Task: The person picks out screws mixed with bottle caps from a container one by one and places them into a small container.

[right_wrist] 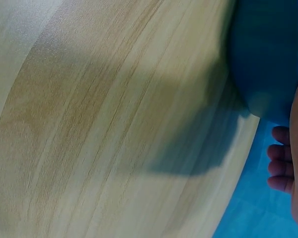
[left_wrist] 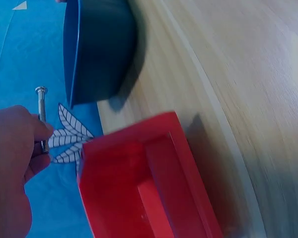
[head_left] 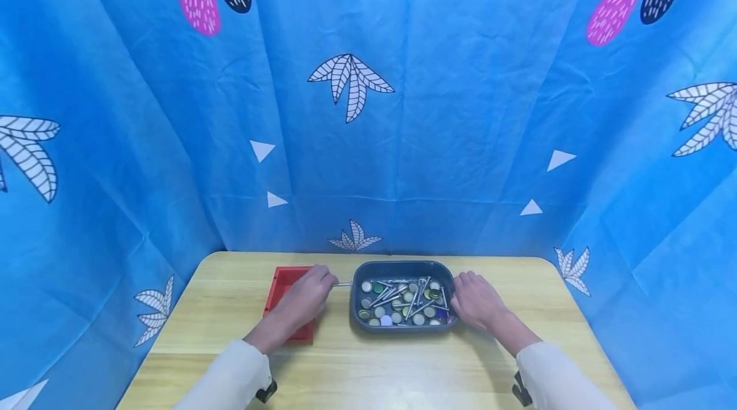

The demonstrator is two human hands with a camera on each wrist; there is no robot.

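Blue printed fabric, patterned with leaves, triangles and petal shapes, stands behind and beside a wood-grain surface. Near its far edge, slightly right of centre, lies a dark blue-grey basin, with a red tray to its left; a gap separates the two. Your hands are well apart. Your left hand pinches a metal bolt between thumb and fingers, near the threaded end; the bolt's flanged head points toward the basin, and the bolt is above the gap beside the tray. Your left forearm crosses over the tray, hiding part of it. Your right hand touches the basin's right end; its fingertips show below the rim in the right wrist view, though you cannot tell whether it grips. Inside the basin, loose bolts lie among round bottle caps, mostly silvery, some green or gold. White sleeves cover your forearms.
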